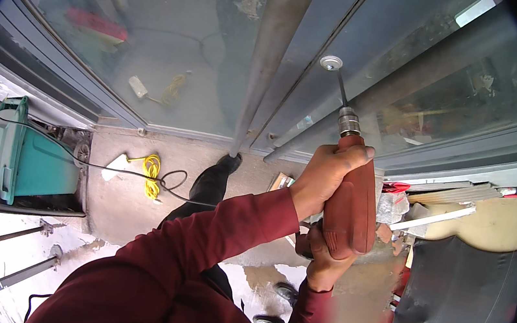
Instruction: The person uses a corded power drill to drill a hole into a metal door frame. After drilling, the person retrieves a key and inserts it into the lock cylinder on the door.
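Observation:
A red power drill [352, 203] points up at a grey metal door frame [298, 56]. Its thin bit [342, 89] meets a small round silver disc [331, 62] on the frame. My left hand [325, 173] wraps the upper body of the drill just below the chuck [348, 122]. My right hand [322, 261] grips the drill's handle from underneath. Both arms are in dark red sleeves. Glass panes [175, 52] sit on either side of the frame.
A green bin [24, 157] stands at the left, with a yellow coiled cable [151, 175] and a black cord on the concrete floor. Metal rods [7, 236] lie lower left. Boards and rubble [434, 214] pile at the right, above a dark sheet [462, 299]. A leg in dark trousers [209, 188] stands by the threshold.

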A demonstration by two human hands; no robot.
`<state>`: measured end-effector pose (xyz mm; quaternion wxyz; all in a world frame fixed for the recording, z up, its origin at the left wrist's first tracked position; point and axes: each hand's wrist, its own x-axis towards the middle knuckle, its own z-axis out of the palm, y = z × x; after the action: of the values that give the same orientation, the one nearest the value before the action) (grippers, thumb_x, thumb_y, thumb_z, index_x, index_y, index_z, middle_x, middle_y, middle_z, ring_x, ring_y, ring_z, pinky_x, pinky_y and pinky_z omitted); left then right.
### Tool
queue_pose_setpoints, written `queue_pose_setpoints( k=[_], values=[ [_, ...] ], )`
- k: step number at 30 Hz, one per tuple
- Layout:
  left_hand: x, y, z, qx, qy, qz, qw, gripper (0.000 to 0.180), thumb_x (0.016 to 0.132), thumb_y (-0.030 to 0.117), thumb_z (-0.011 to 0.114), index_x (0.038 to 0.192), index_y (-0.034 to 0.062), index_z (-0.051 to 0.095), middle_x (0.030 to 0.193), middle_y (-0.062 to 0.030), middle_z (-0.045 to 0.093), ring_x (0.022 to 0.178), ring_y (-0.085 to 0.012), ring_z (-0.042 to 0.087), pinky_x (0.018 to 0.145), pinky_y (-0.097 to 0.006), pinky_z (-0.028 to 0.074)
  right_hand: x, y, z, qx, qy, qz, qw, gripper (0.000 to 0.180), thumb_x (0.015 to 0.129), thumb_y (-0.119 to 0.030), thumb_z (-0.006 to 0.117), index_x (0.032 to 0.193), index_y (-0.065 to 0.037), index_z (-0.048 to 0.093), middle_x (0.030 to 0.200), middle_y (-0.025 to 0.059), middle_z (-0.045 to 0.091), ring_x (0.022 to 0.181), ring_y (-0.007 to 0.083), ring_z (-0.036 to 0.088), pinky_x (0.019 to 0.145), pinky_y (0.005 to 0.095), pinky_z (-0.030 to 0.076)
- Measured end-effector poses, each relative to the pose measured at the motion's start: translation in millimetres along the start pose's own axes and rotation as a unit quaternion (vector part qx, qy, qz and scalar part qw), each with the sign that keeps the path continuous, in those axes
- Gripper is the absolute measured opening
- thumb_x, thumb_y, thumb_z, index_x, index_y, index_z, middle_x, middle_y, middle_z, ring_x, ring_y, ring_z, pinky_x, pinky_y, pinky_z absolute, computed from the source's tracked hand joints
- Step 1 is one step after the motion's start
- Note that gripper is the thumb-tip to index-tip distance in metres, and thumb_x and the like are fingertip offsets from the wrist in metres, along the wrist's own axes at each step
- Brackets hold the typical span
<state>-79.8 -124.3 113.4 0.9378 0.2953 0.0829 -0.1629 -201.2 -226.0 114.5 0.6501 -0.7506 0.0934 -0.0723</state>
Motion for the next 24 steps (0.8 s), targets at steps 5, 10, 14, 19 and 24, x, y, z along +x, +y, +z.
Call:
queue_pose_setpoints(
  k=[5,10,14,19,24],
  values=[
    [-7,1,-3,-0.017,0.003,0.004,1.0,0.041,0.091,0.041,0.079,0.106,0.0055,0.065,0.093,-0.0025,0.066,0.081,-0.0125,0.064,0.073,-0.031,0.052,-2,2,-5,-0.031,-0.021,0.0,0.999,0.03,0.076,0.001,0.081,0.104,0.0,0.068,0.09,0.0052,0.069,0.076,0.0144,0.065,0.069,0.0308,0.053],
    [-5,8,-5,-0.024,0.0,0.004,1.0,0.04,0.091,0.037,0.08,0.104,0.001,0.066,0.094,-0.0035,0.066,0.082,-0.0124,0.063,0.073,-0.032,0.052,6,12,-4,-0.034,-0.016,-0.03,0.999,0.041,0.074,0.0,0.083,0.112,0.0,0.066,0.087,0.0044,0.067,0.073,0.014,0.064,0.065,0.0296,0.052],
    [-6,11,-3,-0.014,-0.002,0.017,1.0,0.043,0.091,0.041,0.079,0.106,0.0037,0.065,0.095,-0.0038,0.065,0.084,-0.0136,0.064,0.074,-0.032,0.052,8,15,-3,-0.064,-0.003,-0.051,0.997,0.043,0.073,-0.004,0.086,0.112,0.0,0.068,0.092,0.0051,0.071,0.082,0.0162,0.066,0.076,0.0323,0.054],
    [-8,11,-3,0.007,-0.021,0.008,1.0,0.045,0.091,0.043,0.078,0.109,0.0045,0.064,0.096,-0.0046,0.065,0.085,-0.0149,0.065,0.075,-0.033,0.053,2,7,-7,-0.104,-0.004,-0.055,0.993,0.039,0.073,-0.006,0.087,0.108,-0.001,0.071,0.093,0.006,0.073,0.084,0.0164,0.068,0.079,0.0333,0.055],
    [-9,7,-3,-0.036,0.007,-0.002,0.999,0.042,0.09,0.038,0.079,0.104,0.0008,0.065,0.093,-0.0044,0.065,0.08,-0.0134,0.063,0.072,-0.033,0.052,-2,3,-11,-0.046,-0.034,0.059,0.997,0.038,0.073,-0.005,0.087,0.107,0.001,0.071,0.093,0.0062,0.074,0.084,0.016,0.069,0.079,0.0324,0.055]
  ],
)
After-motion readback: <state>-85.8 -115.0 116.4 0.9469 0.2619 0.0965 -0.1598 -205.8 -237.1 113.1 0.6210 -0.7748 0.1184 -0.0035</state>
